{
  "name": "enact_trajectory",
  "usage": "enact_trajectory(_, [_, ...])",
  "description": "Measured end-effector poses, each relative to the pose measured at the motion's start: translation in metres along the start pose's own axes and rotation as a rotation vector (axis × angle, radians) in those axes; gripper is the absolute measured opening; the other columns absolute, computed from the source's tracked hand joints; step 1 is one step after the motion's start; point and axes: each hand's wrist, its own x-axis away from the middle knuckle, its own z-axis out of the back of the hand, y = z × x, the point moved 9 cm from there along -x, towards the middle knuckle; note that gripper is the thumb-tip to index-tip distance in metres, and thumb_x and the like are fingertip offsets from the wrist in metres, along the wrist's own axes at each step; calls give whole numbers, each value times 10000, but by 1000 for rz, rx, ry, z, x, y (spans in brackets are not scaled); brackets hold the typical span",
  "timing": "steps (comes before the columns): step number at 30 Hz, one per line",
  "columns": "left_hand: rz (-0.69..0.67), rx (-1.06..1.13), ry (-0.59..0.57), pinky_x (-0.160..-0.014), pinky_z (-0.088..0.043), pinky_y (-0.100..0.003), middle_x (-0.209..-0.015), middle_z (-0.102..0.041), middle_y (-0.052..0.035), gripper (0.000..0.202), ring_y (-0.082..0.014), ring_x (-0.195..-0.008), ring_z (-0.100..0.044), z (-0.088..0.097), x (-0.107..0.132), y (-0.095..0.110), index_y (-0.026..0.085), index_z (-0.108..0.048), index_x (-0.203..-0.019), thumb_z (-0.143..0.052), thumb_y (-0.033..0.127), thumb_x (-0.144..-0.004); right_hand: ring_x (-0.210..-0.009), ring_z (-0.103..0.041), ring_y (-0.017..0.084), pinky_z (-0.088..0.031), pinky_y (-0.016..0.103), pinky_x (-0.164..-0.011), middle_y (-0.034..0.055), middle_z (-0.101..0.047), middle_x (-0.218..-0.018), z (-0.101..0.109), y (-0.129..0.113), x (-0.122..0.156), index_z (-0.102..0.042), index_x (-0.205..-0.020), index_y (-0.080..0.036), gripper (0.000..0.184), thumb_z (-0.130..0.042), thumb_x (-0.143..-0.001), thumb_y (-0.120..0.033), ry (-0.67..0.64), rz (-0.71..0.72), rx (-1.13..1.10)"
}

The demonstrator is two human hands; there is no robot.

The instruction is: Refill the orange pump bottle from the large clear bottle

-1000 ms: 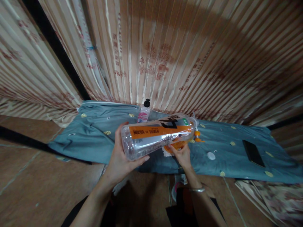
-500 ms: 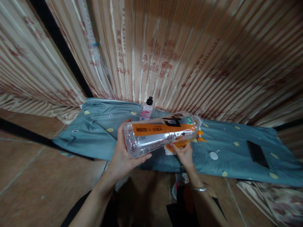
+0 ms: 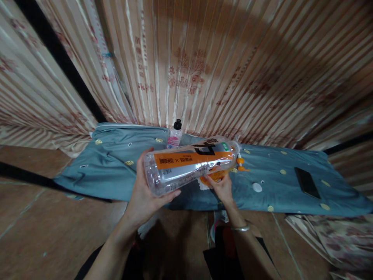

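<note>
A large clear plastic bottle (image 3: 186,165) with an orange and silver label lies nearly level in the air, its neck to the right. My left hand (image 3: 145,194) is wrapped round its base end. Beneath the bottle, my right hand (image 3: 223,188) grips an orange pump bottle (image 3: 214,177), mostly hidden behind the fingers and the clear bottle. An orange pump head (image 3: 240,163) shows just below the clear bottle's neck. Whether the two bottles touch, I cannot tell. Behind them a small clear bottle (image 3: 174,140) with a black cap and pink label stands upright.
A blue-green cloth (image 3: 113,175) with yellow prints covers a long, low surface. On its right part lie a black phone (image 3: 307,182) and a round white cap-like disc (image 3: 257,187). A pleated curtain (image 3: 186,70) hangs behind. Dark poles (image 3: 61,58) frame the left side; floor tiles lie below.
The view has shifted slightly, so the scene sits a little further left. Both hands keep their hold, and the bottles stay in nearly the same pose.
</note>
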Motion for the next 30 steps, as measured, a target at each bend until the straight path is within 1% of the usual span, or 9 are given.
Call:
enact_trajectory(3, [-35, -31, -17, -1034, -595, -525, -1246, -676, -78, 946, -322, -1162, -713, 0, -1, 2, 293, -398, -1359, -938, 356, -584, -939, -758, 357, -623, 491, -838, 165, -787, -1017, 0, -1, 0, -657, -1088, -153, 754, -840, -568, -668, -10, -22, 1])
enact_trajectory(6, [-57, -57, -12, -1058, -575, -527, -1269, -662, -89, 949, -323, -1185, -704, 1, -1, 4, 277, -395, -1365, -938, 360, -591, -928, -760, 362, -624, 499, -839, 170, -786, -1010, -1, 0, 0, -655, -1073, -147, 752, -841, -560, -665, -19, -42, -4])
enact_trajectory(9, [-47, -72, -2, -1070, -566, -515, -1276, -652, -101, 941, -328, -1198, -697, 2, -1, 3, 260, -405, -1369, -933, 361, -597, -912, -762, 359, -626, 498, -831, 165, -790, -992, 0, 1, 0, -657, -1048, -157, 732, -850, -554, -662, -8, -35, -11])
enact_trajectory(12, [-37, -60, -8, -1051, -576, -528, -1255, -664, -82, 950, -332, -1177, -707, 1, -1, 3, 277, -409, -1374, -937, 363, -589, -890, -766, 348, -628, 486, -811, 146, -796, -969, -1, 1, 0, -656, -1050, -172, 719, -856, -557, -656, -15, -24, -27])
enact_trajectory(15, [-39, -20, -9, -1048, -578, -544, -1253, -666, -75, 928, -337, -1177, -708, 0, -1, 4, 298, -419, -1359, -937, 355, -592, -920, -767, 348, -622, 492, -842, 154, -793, -1012, -2, 2, 0, -649, -1088, -167, 735, -853, -569, -645, -20, -19, -29])
enact_trajectory(17, [-25, -3, -13, -1050, -580, -534, -1254, -665, -79, 917, -333, -1182, -706, -1, -1, 4, 294, -414, -1353, -932, 340, -598, -937, -766, 347, -618, 492, -859, 157, -792, -1035, -2, 3, 0, -644, -1105, -167, 744, -852, -574, -644, -22, -18, -26])
enact_trajectory(20, [-4, 2, -20, -1049, -585, -518, -1247, -673, -83, 925, -325, -1177, -712, -2, -1, 3, 281, -407, -1352, -931, 320, -591, -918, -767, 339, -621, 478, -840, 144, -795, -1009, -2, 5, 0, -649, -1086, -177, 721, -853, -576, -644, -23, -20, -27])
enact_trajectory(26, [-33, 2, -4, -1042, -593, -518, -1259, -668, -70, 917, -327, -1178, -708, 0, -1, 5, 307, -432, -1336, -945, 305, -576, -924, -761, 357, -615, 496, -840, 163, -788, -1002, -1, 7, 0, -659, -1055, -157, 729, -851, -563, -660, -18, -35, 14])
enact_trajectory(30, [-60, -21, -14, -1023, -597, -531, -1251, -670, -65, 920, -323, -1160, -712, 0, -1, 6, 310, -431, -1346, -948, 330, -584, -891, -762, 337, -619, 469, -807, 138, -791, -979, -1, 6, 0, -658, -1059, -169, 726, -848, -566, -666, -9, -24, 12])
